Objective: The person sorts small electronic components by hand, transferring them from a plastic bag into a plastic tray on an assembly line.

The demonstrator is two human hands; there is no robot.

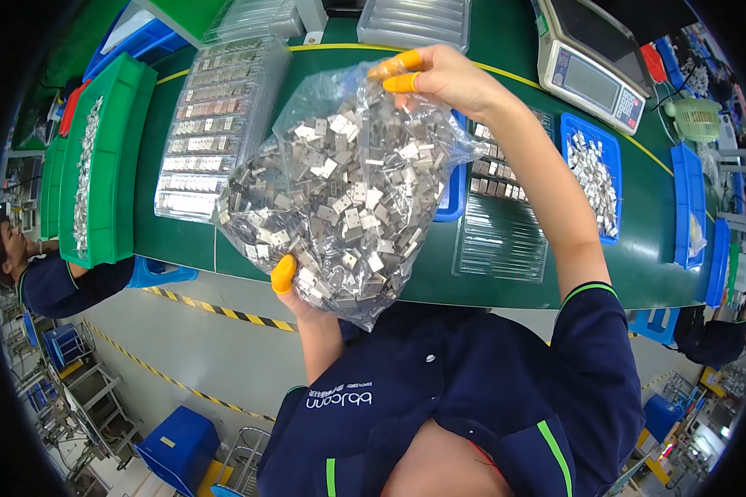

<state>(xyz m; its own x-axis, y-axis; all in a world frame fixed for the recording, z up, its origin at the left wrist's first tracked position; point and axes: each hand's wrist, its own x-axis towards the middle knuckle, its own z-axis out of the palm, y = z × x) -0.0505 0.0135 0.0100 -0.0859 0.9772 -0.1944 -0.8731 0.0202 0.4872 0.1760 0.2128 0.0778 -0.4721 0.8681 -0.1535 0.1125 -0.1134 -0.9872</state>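
A clear plastic bag (340,199) full of small silvery metal parts is held up before me, tilted above the front of the green table. At its gathered top, my right hand (448,79), with yellow finger cots, pinches the plastic. My left hand (302,302) grips the lower left of the bag; a yellow-covered digit shows on the near side, while the other fingers are hidden behind it. Partly covered by the bag is a blue tray (451,199). Just right of it lies a clear ribbed tray (501,236) with rows of small parts at its far end.
Stacked clear trays (215,124) with rows of parts stand left of the bag. A green bin (124,157) holds more parts farther left. On the right are a blue tray (565,137) of loose parts and a digital scale (593,79). People sit at both sides.
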